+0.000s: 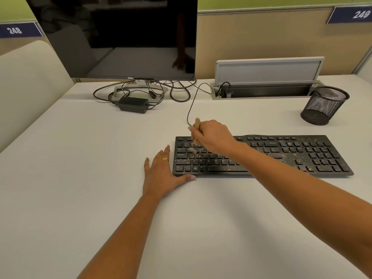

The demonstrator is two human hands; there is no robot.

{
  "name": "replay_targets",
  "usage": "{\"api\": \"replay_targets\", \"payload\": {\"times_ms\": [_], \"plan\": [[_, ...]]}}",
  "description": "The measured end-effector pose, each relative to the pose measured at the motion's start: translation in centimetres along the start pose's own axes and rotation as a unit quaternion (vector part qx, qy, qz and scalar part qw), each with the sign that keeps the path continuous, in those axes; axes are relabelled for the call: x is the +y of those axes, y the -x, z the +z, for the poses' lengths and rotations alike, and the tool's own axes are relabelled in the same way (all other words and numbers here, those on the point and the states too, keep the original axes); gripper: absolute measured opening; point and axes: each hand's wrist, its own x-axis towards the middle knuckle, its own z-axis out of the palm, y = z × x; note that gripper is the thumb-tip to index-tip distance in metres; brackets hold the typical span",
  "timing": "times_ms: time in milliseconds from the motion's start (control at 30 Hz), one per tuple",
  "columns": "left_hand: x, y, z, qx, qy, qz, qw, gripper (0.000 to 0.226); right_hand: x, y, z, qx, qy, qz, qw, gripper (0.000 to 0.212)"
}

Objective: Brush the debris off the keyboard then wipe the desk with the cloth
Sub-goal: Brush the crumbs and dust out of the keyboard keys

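A black keyboard (281,156) lies on the white desk (100,178), speckled with tan debris on its left keys and around the number pad. My right hand (214,135) grips a small wooden-handled brush (196,125); its pale bristles touch the upper-left keys. My left hand (161,174) lies flat on the desk at the keyboard's left end, fingers straight, thumb against the front-left corner. No cloth is in view.
A dark Dell monitor (120,37) stands at the back with tangled cables and a black power adapter (132,104) under it. An open cable tray (265,91) sits at the back right. A black mesh pen cup (324,105) stands far right.
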Motion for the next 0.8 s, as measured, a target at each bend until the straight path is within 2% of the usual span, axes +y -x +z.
{"api": "replay_targets", "payload": {"times_ms": [167,333,467,567,700,800], "plan": [[-0.11,-0.04,0.09,0.003,0.004,0.001,1.0,0.13,0.02,-0.72,-0.81,0.041,-0.075,0.038,0.996,0.045],[-0.07,-0.06,0.05,0.003,0.001,0.001,1.0,0.129,-0.11,-0.37,-0.33,-0.011,-0.045,0.031,0.998,0.047],[-0.04,-0.02,0.03,0.0,-0.005,0.001,1.0,0.129,-0.14,-0.69,-0.4,0.04,-0.064,0.038,0.996,0.045],[-0.06,0.03,0.02,0.002,-0.004,0.002,1.0,0.129,-0.18,-0.49,-0.08,0.017,-0.04,0.027,0.999,0.046],[-0.06,-0.11,0.05,0.003,-0.005,0.001,1.0,0.128,-0.54,-0.57,-0.31,0.007,-0.073,0.014,0.997,0.043],[0.0,-0.04,0.11,0.005,-0.009,0.001,1.0,0.124,-0.4,-0.38,0.0,-0.025,-0.034,-0.009,0.999,0.042]]}}
